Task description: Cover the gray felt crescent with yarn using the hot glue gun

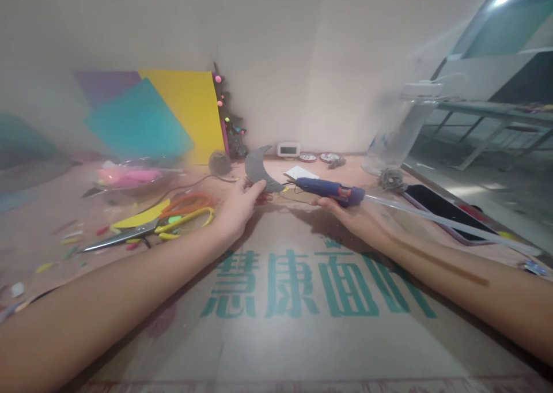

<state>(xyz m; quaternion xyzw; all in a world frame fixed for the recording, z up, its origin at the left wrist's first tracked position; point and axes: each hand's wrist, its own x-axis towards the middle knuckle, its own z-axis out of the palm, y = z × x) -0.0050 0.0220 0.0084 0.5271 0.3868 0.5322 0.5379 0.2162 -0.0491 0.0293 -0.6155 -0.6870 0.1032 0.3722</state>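
Observation:
Between the fingers and thumb of my left hand [242,206] is a grey crescent-shaped piece [258,165], its curve standing up above the table. My right hand [343,211] is closed around a blue glue gun [324,189], whose tip points left at the crescent's lower end. A long clear glue stick [432,215] trails from the back of the gun over my right forearm. Whether the tip touches the crescent is too small to tell. A thin cord runs near both hands.
Orange and yellow scissors [184,220] lie at left among coloured scraps, before a bag of pink material [129,177]. Coloured sheets [185,105] lean at the wall. A small white clock [288,149] stands behind; at right are a phone [444,211] and clear container [400,131].

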